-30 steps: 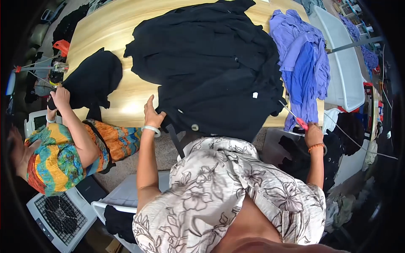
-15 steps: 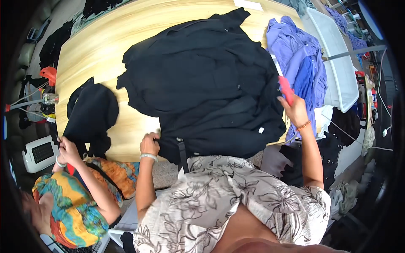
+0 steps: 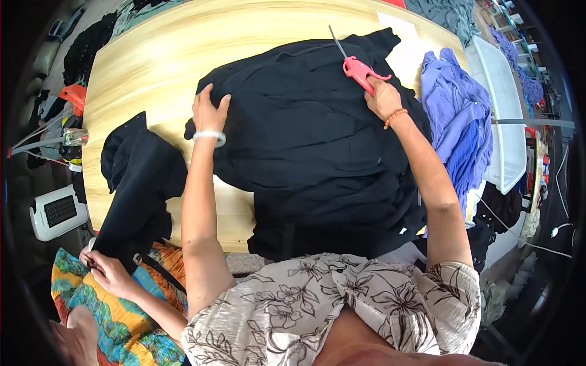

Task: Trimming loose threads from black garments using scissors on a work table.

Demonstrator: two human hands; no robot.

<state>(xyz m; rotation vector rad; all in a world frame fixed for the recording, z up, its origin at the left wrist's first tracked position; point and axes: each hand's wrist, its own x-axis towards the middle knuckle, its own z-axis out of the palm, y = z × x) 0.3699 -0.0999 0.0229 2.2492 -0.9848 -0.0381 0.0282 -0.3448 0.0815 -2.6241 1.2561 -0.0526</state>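
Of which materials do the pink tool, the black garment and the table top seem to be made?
Pink tool: probably smooth plastic, by its even colour; its thin grey tube looks metallic. Black garment: matt, soft cloth, shown by its folds; fibre unclear. Table top: perhaps wood or laminate, faintly shiny, with streaked grain.

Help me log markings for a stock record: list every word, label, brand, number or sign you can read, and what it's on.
No text can be read.
Small white patch on the black garment: too small to tell whether it bears print.
White sheet on the table: no legible writing.
Red blow gun: no readable marking.
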